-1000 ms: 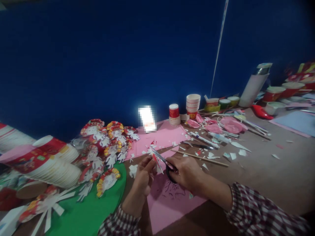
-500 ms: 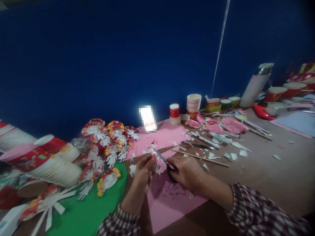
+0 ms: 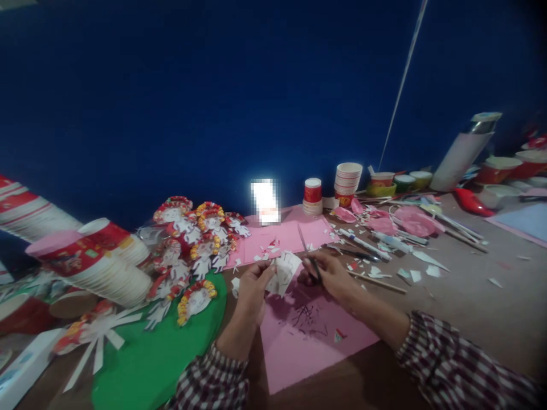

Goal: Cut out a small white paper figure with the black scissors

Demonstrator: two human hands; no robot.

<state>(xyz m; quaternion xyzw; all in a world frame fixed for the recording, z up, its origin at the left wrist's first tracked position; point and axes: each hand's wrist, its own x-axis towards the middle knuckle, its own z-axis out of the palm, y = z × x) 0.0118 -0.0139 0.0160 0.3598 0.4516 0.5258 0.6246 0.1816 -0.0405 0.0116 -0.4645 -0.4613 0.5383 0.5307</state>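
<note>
My left hand pinches a white paper piece with dark drawn lines on it, held above a pink sheet. In my right hand is a pair of scissors, its blades pointing up and away from me. The blades stand just right of the paper, and I cannot tell whether they touch it. Dark scribbled marks and a small coloured scrap show on the pink sheet below. Part of the scissor handles is hidden by my fingers.
Paper-cut dolls with red and yellow rims lie at left, some on a green sheet. Stacked paper cups lean farther left. Pens, paper scraps and a stick lie right. A blue wall stands behind.
The paper in my left hand has turned from edge-on to showing its drawn white face. The scissors have come away to the right and now point more upright. The view has shifted slightly.
</note>
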